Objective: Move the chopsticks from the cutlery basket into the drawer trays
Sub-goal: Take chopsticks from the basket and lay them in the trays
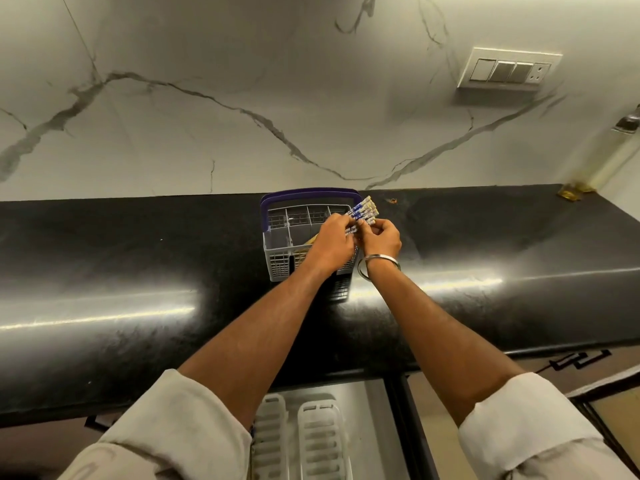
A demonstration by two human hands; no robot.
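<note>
A black counter [138, 271] is backed by a white marbled wall [207, 116], with a switch plate [507, 69] mounted high on the right. Near the middle of the counter a grey basket [277, 251] with a purple handle [308, 194] is set, close to the front edge, presumably so that it can be reached over the open drawer below. Above its right side a bundle of chopsticks [363, 211] is held, patterned ends fanned up and to the right, lower ends hidden behind the hands. The left hand [330, 249] is curled round the bundle from the left, while the right hand [381, 239], a bangle [379, 263] worn at its wrist, pinches the sticks from the right; the sticks seem to be gathered and evened so that they can be carried together. Something yellowish is glimpsed in the basket beneath the left hand, but what it is cannot be told. At the bottom, between rolled sleeves, two white slotted trays [320, 441] lie side by side in the drawer [374, 427], ready to receive the bundle.
</note>
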